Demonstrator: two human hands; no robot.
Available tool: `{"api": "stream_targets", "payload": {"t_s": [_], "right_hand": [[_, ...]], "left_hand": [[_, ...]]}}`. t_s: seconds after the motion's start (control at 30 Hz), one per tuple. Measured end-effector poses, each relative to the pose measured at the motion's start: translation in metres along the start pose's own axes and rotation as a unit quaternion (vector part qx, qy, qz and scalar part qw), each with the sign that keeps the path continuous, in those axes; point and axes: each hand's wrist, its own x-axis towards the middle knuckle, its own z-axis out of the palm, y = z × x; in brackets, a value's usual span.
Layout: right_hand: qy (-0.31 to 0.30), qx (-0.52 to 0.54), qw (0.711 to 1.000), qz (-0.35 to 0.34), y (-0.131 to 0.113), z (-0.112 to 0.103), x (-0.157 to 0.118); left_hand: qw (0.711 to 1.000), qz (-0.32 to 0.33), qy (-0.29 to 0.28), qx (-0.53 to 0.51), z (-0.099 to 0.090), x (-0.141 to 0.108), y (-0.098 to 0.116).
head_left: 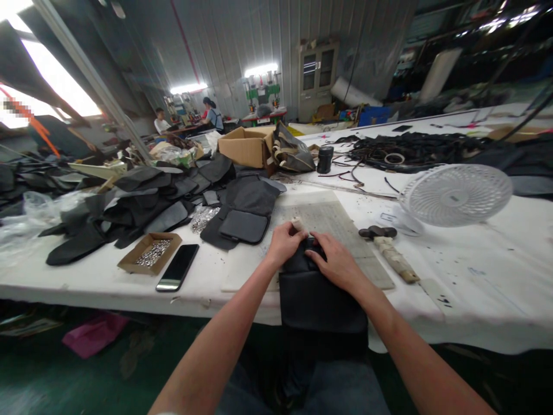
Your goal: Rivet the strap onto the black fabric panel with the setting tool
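A black leather-like piece (324,305) hangs over the table's front edge, its upper end on a pale board (341,216). My left hand (285,245) is closed at that upper end, its thumb and index finger pinched by a small whitish object (296,223); what it grips is too small to make out. My right hand (334,256) holds the right side of the same end, thumb and fingers bent over the black material. A hammer with a wrapped handle (395,258) lies right of the board.
On the left are a small box of metal studs (151,253), a phone (177,267) and piled dark pieces (142,202). A white fan (458,195) stands at right. Behind are a cardboard box (244,148), a black container (325,159) and seated people (213,117).
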Motion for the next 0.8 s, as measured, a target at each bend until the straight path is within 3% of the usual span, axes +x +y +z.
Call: {"api": "stream_targets", "payload": {"t_s": [0.17,0.3,0.43,0.5,0.57,0.67,0.73,0.8], "right_hand": [[0.004,0.024,1.000,0.002,0.002,0.001,-0.001],[0.009,0.065,0.998,0.016,-0.001,-0.002,0.003],[0.012,0.086,0.995,0.044,0.001,-0.028,0.001],[0.067,-0.009,0.996,0.066,0.009,-0.051,-0.009],[0.117,-0.181,0.969,0.119,0.025,-0.075,-0.024],[0.052,-0.326,0.914,0.238,0.056,-0.099,-0.044],[-0.011,-0.322,0.908,0.268,0.073,-0.105,-0.050],[-0.033,-0.312,0.909,0.275,0.081,-0.107,-0.048]], "left_hand": [[0.998,0.049,-0.006,0.033,0.008,-0.010,0.013],[0.999,0.043,0.008,0.031,0.011,-0.018,0.015],[0.999,0.032,0.014,0.039,0.011,-0.020,0.011],[0.998,0.026,0.021,0.046,0.012,-0.020,0.007],[0.998,0.018,0.033,0.048,0.012,-0.019,0.003],[0.998,0.003,0.043,0.035,0.013,-0.017,-0.002],[0.999,-0.006,0.044,0.022,0.013,-0.017,-0.002],[0.999,-0.007,0.040,0.016,0.012,-0.018,-0.002]]}}
